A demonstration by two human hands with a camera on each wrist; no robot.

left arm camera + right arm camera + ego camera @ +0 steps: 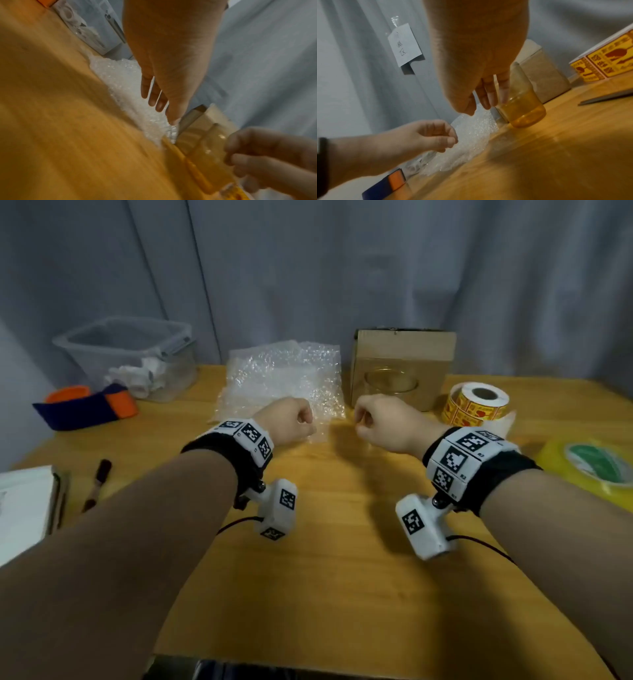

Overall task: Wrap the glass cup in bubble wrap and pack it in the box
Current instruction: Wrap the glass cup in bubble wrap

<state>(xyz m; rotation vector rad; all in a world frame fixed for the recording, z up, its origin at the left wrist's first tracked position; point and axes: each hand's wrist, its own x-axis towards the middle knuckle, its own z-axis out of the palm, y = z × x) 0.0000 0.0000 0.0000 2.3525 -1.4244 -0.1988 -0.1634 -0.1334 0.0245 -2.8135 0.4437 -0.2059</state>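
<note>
The clear glass cup (pixel 390 382) stands upright on the wooden table (pixel 342 559), right in front of the brown cardboard box (pixel 404 354). A sheet of bubble wrap (pixel 284 378) lies flat to the cup's left. My left hand (pixel 298 419) hovers over the wrap's near edge, fingers loosely curled and holding nothing. My right hand (pixel 373 419) hangs just short of the cup, also loosely curled and empty. In the right wrist view my right hand's fingers (pixel 489 97) dangle beside the cup (pixel 523 111) without gripping it. In the left wrist view the left hand's fingers (pixel 154 97) hang above the wrap (pixel 126 86).
A clear plastic bin (pixel 126 350) with crumpled paper stands at the back left, with a blue and orange band (pixel 89 409) in front of it. A roll of yellow stickers (pixel 476 405) and a yellow tape roll (pixel 596 463) lie to the right. A pen (pixel 97 484) and a white box (pixel 24 508) lie at the left.
</note>
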